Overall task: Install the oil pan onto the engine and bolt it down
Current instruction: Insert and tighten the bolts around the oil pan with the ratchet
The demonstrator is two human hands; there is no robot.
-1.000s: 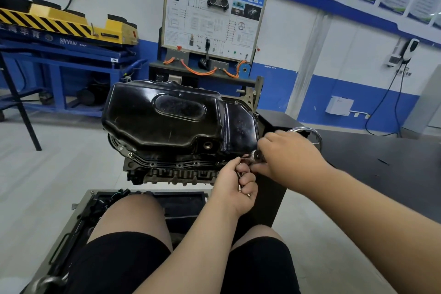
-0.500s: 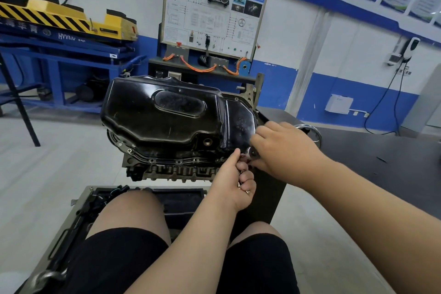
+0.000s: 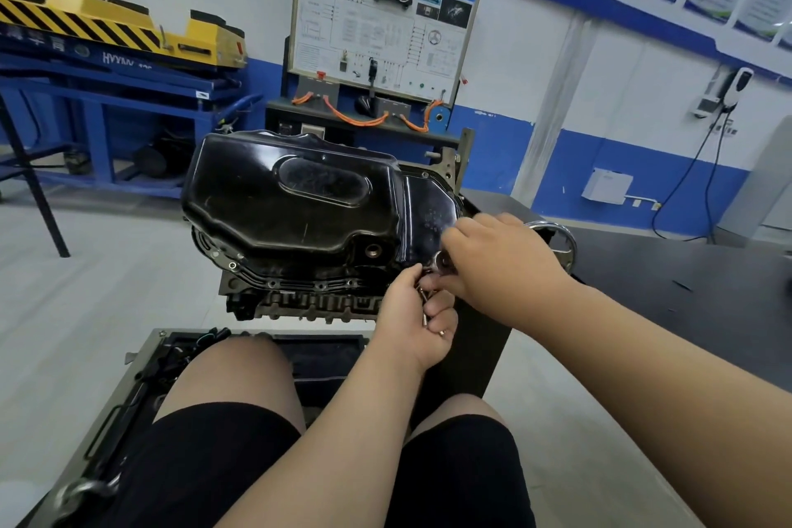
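The black oil pan (image 3: 300,206) sits upside down on the engine block (image 3: 300,302), which is mounted on a stand. Several bolts show along the near flange (image 3: 295,282). My right hand (image 3: 501,266) grips a ratchet whose silver head (image 3: 443,261) sits at the pan's near right corner. My left hand (image 3: 413,313) is just below it, its fingers curled round several loose bolts (image 3: 424,315) and its fingertips up at the flange beside the ratchet head.
An open tool case (image 3: 141,377) lies on the floor under the engine, behind my knees. A chrome handwheel (image 3: 561,240) sticks out of the dark stand at the right. A blue lift bench (image 3: 107,86) and a training board (image 3: 381,21) stand at the wall.
My right hand with the ratchet has shifted slightly left and up along the pan's corner. My left hand stays at the flange holding bolts. The view has drifted a little.
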